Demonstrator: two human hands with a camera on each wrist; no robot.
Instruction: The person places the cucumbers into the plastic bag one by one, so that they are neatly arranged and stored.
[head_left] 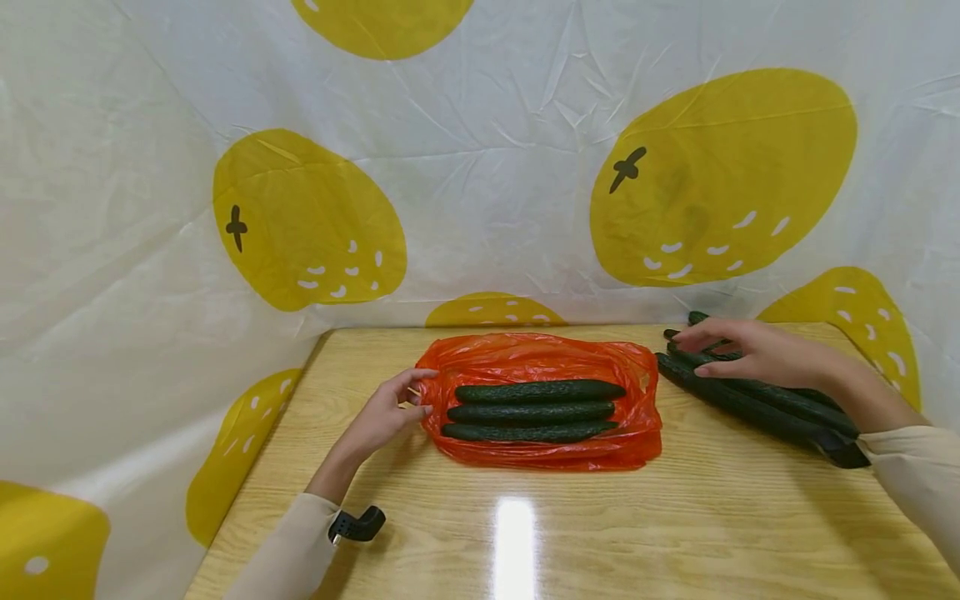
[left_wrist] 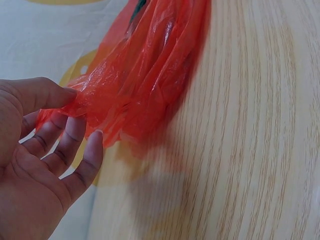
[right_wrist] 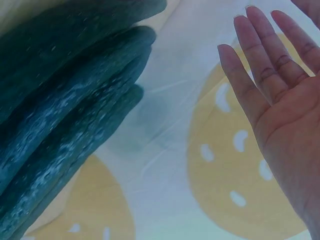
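Orange bag holding three cucumbers mid-surface near far edge, left hand pinching bag's left rim, right hand flat, fingers straight, over loose cucumber pile at far right corner.

A: Where's everything sitting against the plastic bag?

B: Bag's mid-table, three cucumbers lying on it side by side, one behind the other.

A: And to its left?

B: The left hand, touching the bag's left edge.

A: Right side?

B: A pile of cucumbers just beside the bag, with the right hand over its far end. Behind the bag, the sheet hangs.
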